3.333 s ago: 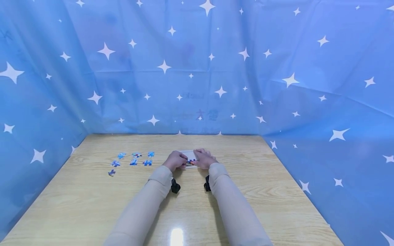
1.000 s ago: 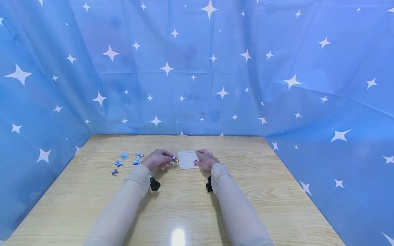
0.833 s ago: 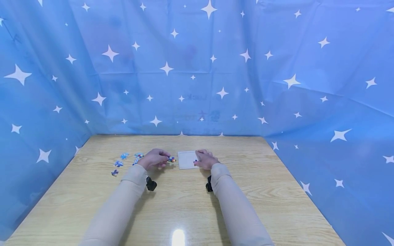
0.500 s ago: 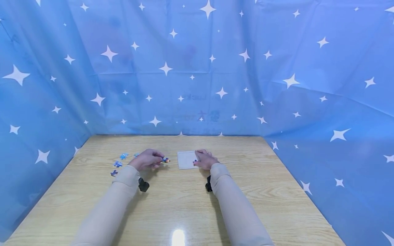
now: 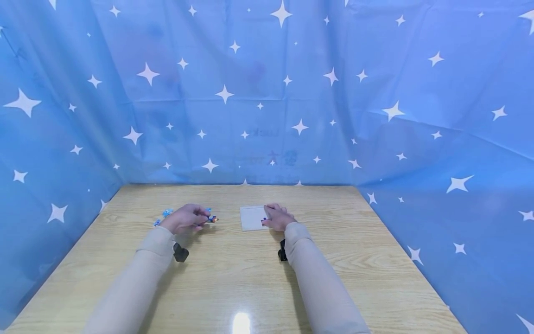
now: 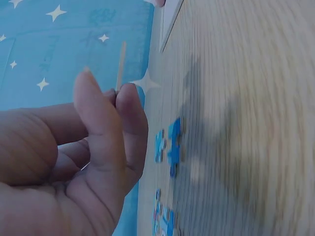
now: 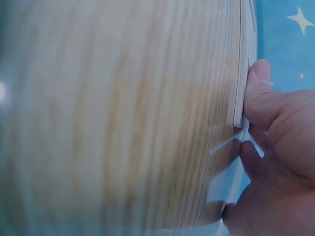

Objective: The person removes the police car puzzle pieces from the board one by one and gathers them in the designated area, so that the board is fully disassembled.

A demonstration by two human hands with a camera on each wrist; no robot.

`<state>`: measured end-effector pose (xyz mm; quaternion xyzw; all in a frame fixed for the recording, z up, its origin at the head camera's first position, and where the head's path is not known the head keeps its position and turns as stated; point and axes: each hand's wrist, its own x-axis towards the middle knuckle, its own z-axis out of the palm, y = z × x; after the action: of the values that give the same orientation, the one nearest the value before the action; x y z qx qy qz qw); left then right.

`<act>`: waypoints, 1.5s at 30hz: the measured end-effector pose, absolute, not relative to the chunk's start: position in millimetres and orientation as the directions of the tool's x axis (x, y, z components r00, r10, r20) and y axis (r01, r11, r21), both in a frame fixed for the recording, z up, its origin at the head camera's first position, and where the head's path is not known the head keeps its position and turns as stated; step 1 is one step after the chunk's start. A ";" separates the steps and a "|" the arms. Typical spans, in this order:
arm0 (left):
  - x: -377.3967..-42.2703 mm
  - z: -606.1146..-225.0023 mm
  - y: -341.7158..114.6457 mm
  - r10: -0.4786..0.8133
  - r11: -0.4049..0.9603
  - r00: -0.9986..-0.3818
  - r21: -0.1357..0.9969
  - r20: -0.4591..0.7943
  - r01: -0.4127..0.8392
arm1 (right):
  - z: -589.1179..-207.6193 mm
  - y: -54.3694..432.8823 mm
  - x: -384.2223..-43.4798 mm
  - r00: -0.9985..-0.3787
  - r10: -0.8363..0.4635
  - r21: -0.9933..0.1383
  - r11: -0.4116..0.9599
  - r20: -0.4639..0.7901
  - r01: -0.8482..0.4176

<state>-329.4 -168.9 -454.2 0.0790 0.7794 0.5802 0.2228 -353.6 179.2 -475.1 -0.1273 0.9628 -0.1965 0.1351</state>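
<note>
My left hand [image 5: 185,218] pinches a colourful jigsaw puzzle piece [image 5: 213,219] between thumb and fingers, above the table and left of the white puzzle board. In the left wrist view the puzzle piece [image 6: 120,64] shows edge-on as a thin strip. My right hand [image 5: 278,216] rests over the right side of the white board [image 5: 251,219], its thumb [image 7: 258,81] on the board and other fingertips touching the table. A small dark puzzle piece [image 5: 263,220] shows beside that thumb. Below my left hand lie loose blue puzzle pieces [image 6: 173,142], partly hidden in the head view.
More loose pieces, such as a light-blue one [image 5: 167,212], lie at the left of the wooden table [image 5: 233,273]. A blue curtain [image 5: 250,116] with white stars stands behind the table and along its sides. Each wrist wears a black camera mount [image 5: 181,253].
My left hand has drawn away from the board, moving left with the puzzle piece until it is over the loose pieces. My right hand stays at the board's right side.
</note>
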 end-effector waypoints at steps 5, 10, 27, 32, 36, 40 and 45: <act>-326.2 -453.6 -179.3 0.388 0.288 -0.889 0.948 -0.242 -0.133 | -473.9 179.3 -353.9 -0.930 -0.302 -0.407 0.892 -0.211 -0.198; -324.3 -456.3 -189.1 0.378 0.307 -0.894 0.944 -0.239 -0.122 | -473.0 179.5 -352.3 -0.929 -0.303 -0.405 0.893 -0.213 -0.198; -312.0 -459.1 -218.9 0.333 0.354 -0.908 0.926 -0.255 -0.130 | -474.6 180.2 -349.6 -0.927 -0.313 -0.414 0.887 -0.206 -0.207; -307.8 -461.7 -227.2 0.315 0.371 -0.912 0.918 -0.262 -0.136 | -472.0 181.3 -347.7 -0.924 -0.326 -0.409 0.885 -0.200 -0.224; -305.5 -464.7 -230.9 0.279 0.426 -0.925 0.896 -0.259 -0.122 | -471.4 181.6 -347.3 -0.923 -0.329 -0.405 0.885 -0.200 -0.227; -303.3 -466.3 -232.8 0.248 0.497 -0.937 0.862 -0.247 -0.096 | -470.8 181.2 -346.2 -0.922 -0.328 -0.409 0.885 -0.205 -0.224; -301.8 -464.6 -231.5 0.213 0.559 -0.949 0.826 -0.233 -0.078 | -468.3 180.0 -343.4 -0.925 -0.322 -0.422 0.881 -0.202 -0.215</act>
<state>-301.8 -231.5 -464.6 0.0389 0.8690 0.4682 0.1551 -343.4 180.0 -468.3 -0.1397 0.9604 -0.2003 0.1342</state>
